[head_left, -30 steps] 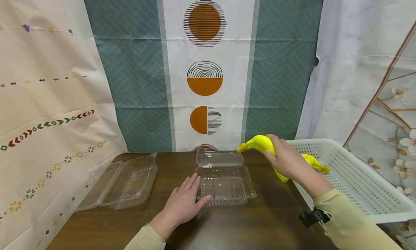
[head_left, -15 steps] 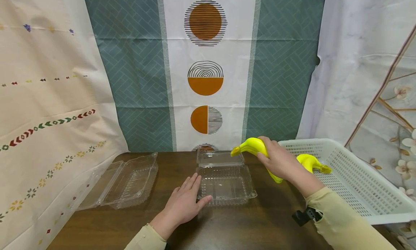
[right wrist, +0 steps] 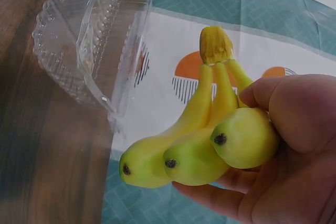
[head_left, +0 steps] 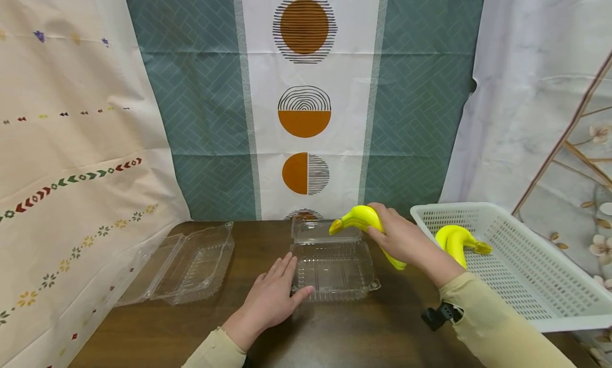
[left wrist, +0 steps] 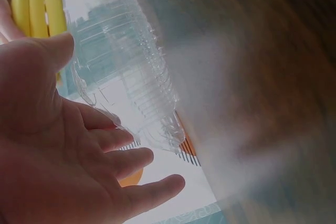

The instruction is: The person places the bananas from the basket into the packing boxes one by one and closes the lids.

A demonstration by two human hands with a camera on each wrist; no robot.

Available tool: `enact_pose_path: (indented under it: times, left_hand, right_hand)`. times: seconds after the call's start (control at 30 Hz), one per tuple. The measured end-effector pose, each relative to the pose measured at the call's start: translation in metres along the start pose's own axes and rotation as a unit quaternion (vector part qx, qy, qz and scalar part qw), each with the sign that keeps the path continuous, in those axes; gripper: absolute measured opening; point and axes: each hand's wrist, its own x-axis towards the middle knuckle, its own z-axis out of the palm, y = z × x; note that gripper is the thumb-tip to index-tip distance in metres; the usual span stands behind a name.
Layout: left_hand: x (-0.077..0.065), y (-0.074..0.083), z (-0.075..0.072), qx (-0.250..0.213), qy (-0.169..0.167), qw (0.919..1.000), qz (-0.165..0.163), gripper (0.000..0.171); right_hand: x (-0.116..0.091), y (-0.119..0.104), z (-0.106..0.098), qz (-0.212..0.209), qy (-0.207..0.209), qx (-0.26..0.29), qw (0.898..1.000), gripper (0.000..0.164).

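A bunch of yellow bananas [head_left: 360, 217] is gripped in my right hand [head_left: 401, 238], raised near the right rear of a clear plastic clamshell box. Three bananas joined at one stem [right wrist: 216, 44] show in the right wrist view, my fingers wrapped round them from one side. The clamshell box [head_left: 330, 272] sits in the middle of the table with its lid [head_left: 306, 231] folded back. My left hand [head_left: 269, 299] lies with straight fingers along the box's left edge, thumb by its front left corner. In the left wrist view its fingers [left wrist: 157, 192] are spread beside the clear plastic.
A second clear clamshell box [head_left: 196, 267] stands with its lid raised at the left. On the right, a white perforated basket [head_left: 540, 283] holds another bunch of bananas [head_left: 454, 240]. Patterned cloths hang behind and on both sides of the brown table [head_left: 334, 336].
My right hand has moved left with the bananas, away from the basket and closer to the middle box. More of the bunch in the basket shows. My left hand stays in place.
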Motion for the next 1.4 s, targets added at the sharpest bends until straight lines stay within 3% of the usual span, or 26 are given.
enact_pose_path:
  times: [0.67, 1.07, 1.4]
  left_hand:
    - [-0.001, 0.000, 0.000, -0.002, 0.003, 1.0000, 0.002, 0.095]
    - [0.002, -0.002, 0.001, 0.002, 0.007, 1.0000, 0.005, 0.095]
    - [0.002, -0.001, -0.002, -0.004, 0.006, 0.9999, 0.007, 0.096]
  right_hand:
    - [0.014, -0.012, 0.030, -0.014, -0.040, 0.012, 0.999, 0.060]
    - [0.025, -0.019, 0.040, -0.050, -0.050, 0.030, 0.997, 0.058]
    - [0.028, -0.025, 0.051, -0.073, -0.044, -0.001, 0.996, 0.056]
